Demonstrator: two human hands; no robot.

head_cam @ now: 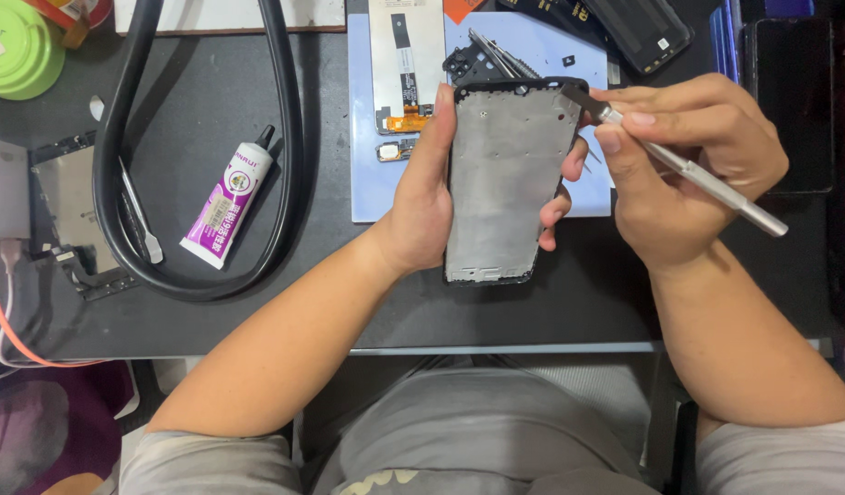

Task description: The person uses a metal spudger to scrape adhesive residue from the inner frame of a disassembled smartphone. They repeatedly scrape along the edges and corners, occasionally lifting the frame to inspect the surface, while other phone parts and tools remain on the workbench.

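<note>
— Gripping what, that left hand?
— It clasped the bare phone frame above the bench. Right hand pinched a metal scraper, tip at the frame's top corner; frame looked stripped, corner work unfinished.

Left hand: palm inward, thumb up one side, fingertips curled round the other.
Right hand: fingers pinched, pen-style grip.
Forearms: bare, converging.

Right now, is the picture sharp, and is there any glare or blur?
Head view: even overhead light, sharp on the grey metal phone frame in the left hand; a bright sheen runs along the silver pen-shaped tool in the right hand; the far-left edge looks softer.
</note>
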